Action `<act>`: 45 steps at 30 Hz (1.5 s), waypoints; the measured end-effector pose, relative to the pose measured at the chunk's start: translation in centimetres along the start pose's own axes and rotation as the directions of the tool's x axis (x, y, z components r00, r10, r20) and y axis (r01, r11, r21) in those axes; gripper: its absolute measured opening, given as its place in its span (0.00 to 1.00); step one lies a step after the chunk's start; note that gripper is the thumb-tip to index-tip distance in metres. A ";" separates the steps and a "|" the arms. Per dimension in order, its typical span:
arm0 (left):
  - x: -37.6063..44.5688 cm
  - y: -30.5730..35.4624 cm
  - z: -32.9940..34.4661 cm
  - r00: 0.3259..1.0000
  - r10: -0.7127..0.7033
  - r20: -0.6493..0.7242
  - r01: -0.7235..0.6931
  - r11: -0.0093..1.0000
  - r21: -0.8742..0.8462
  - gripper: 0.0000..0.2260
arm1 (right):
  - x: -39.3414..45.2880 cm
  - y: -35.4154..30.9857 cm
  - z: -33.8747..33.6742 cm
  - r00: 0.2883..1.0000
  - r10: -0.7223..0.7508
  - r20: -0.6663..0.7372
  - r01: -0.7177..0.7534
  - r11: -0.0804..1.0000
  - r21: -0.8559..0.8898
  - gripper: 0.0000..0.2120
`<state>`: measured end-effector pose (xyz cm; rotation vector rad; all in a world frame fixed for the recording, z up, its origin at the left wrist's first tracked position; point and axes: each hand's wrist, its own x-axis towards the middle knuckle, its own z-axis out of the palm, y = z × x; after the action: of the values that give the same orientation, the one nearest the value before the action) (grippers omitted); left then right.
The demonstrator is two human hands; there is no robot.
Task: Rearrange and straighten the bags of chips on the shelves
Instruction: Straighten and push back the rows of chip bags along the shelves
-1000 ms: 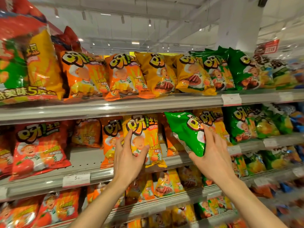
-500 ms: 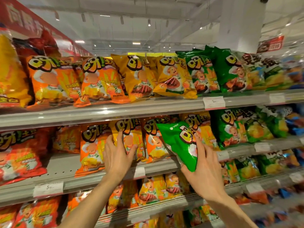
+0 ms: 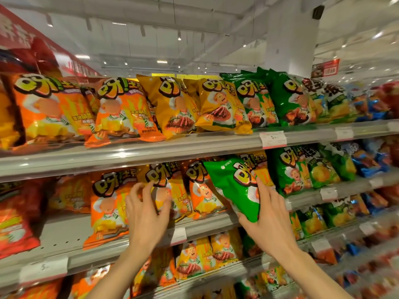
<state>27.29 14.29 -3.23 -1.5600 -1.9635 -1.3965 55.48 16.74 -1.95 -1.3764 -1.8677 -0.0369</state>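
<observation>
On the middle shelf (image 3: 216,225) a yellow chip bag (image 3: 166,184) stands between orange bags. My left hand (image 3: 146,214) grips its lower front, fingers curled on the left edge and thumb on the right. My right hand (image 3: 267,219) holds a green chip bag (image 3: 235,186) tilted in front of the yellow and orange bags, palm under its lower corner and fingers along its right side. An orange bag (image 3: 205,190) stands between the two hands.
The top shelf (image 3: 151,152) carries orange, yellow and green bags in a leaning row. More green bags (image 3: 291,169) fill the middle shelf to the right. A bare gap of shelf (image 3: 62,229) lies left of the orange bag (image 3: 108,203). Lower shelves hold further bags.
The view has shifted right, so the shelves slid left in frame. My left hand closed its fingers round the yellow bag. My right hand keeps the green bag, now lower and nearer.
</observation>
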 end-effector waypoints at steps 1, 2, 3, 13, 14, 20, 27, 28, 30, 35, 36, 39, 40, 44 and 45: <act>-0.3 0.7 -0.4 1.000 0.023 0.004 -0.022 0.998 -0.066 0.22 | 0.0 -0.2 0.1 1.000 -0.009 0.000 0.009 1.000 0.006 0.48; -0.6 1.5 -0.8 0.998 0.018 0.058 -0.009 0.990 -0.144 0.19 | 0.0 -0.5 0.2 1.000 -0.016 0.004 0.016 1.000 0.009 0.48; -0.9 2.6 -1.1 0.987 -0.011 0.160 0.046 0.974 -0.221 0.19 | 0.0 -0.7 0.5 1.000 -0.027 0.010 0.027 1.000 0.008 0.48; -2.0 8.9 0.8 0.769 -0.152 0.622 0.552 0.649 -0.524 0.33 | -0.4 -3.2 1.8 0.983 -0.181 0.038 0.176 0.978 0.110 0.46; -2.0 9.3 1.0 0.770 -0.167 0.616 0.571 0.613 -0.546 0.35 | -0.3 -3.0 1.9 0.978 -0.199 0.058 0.191 0.974 0.121 0.47; -1.6 11.2 3.7 0.832 -0.252 0.494 0.543 0.550 -0.635 0.30 | 0.8 0.3 0.3 0.921 -0.343 0.182 0.294 0.922 0.251 0.45; -2.3 15.0 7.1 0.854 -0.290 0.432 0.518 0.560 -0.647 0.27 | 6.1 9.0 -2.4 0.947 -0.288 0.145 0.204 0.882 0.424 0.25; -2.4 15.5 7.3 0.854 -0.301 0.425 0.519 0.551 -0.653 0.25 | 7.5 10.3 -2.0 0.969 -0.217 0.116 0.153 0.900 0.407 0.24; -2.5 16.2 7.6 0.851 -0.316 0.420 0.525 0.540 -0.657 0.26 | 10.2 12.1 -0.8 0.989 -0.089 0.119 0.042 0.936 0.351 0.27; -3.1 15.7 7.4 0.855 -0.347 0.385 0.519 0.546 -0.658 0.41 | 13.4 12.7 2.9 0.959 0.050 0.278 -0.125 0.958 0.259 0.44; -3.2 15.6 7.1 0.853 -0.355 0.382 0.521 0.558 -0.646 0.42 | 13.6 12.3 3.5 0.951 0.073 0.301 -0.148 0.961 0.233 0.48; -3.4 15.3 6.4 0.834 -0.402 0.379 0.551 0.565 -0.614 0.41 | 13.7 11.7 5.0 0.937 0.136 0.323 -0.191 0.971 0.146 0.57; -3.5 15.3 6.1 0.823 -0.422 0.381 0.566 0.554 -0.611 0.38 | 13.6 11.6 5.3 0.938 0.144 0.317 -0.194 0.972 0.132 0.59; -3.7 14.7 5.3 0.815 -0.432 0.386 0.578 0.559 -0.595 0.35 | 13.4 11.6 6.0 0.959 0.134 0.248 -0.173 0.974 0.143 0.57; -3.7 14.6 5.0 0.819 -0.427 0.382 0.572 0.566 -0.593 0.35 | 13.4 11.5 5.9 0.962 0.131 0.240 -0.169 0.974 0.148 0.56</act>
<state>42.97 15.46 -0.91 -1.4652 -2.2645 -2.5560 60.28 34.73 -2.60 -1.4498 -1.8964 0.3625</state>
